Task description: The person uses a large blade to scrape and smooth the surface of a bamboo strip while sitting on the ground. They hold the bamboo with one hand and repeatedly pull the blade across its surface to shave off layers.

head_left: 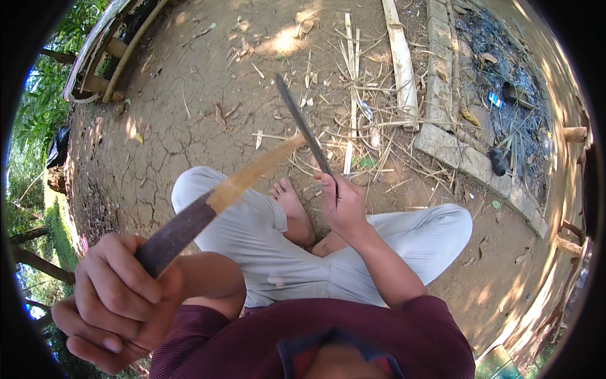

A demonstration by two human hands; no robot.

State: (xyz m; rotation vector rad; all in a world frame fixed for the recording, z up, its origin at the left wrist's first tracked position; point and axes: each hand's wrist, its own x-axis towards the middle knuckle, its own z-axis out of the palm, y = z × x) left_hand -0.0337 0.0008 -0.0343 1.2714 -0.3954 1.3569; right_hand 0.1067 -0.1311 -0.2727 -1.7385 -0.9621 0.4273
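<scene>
Two hands busy here: left hand (pixel 120 290) clenched round the dark end of a strip (pixel 243 183), right hand (pixel 346 205) gripping a blade (pixel 298 117). The strip's up in front of the lap, its far tip looking to meet the blade. If it's shaving, I'd go for light, shallow strokes, edge angled clear of that bare foot (pixel 290 201). Strip's woody, flat, tan past the dark part; blade's long, narrow, dark. Ground's (pixel 167 123) cracked dirt.
</scene>
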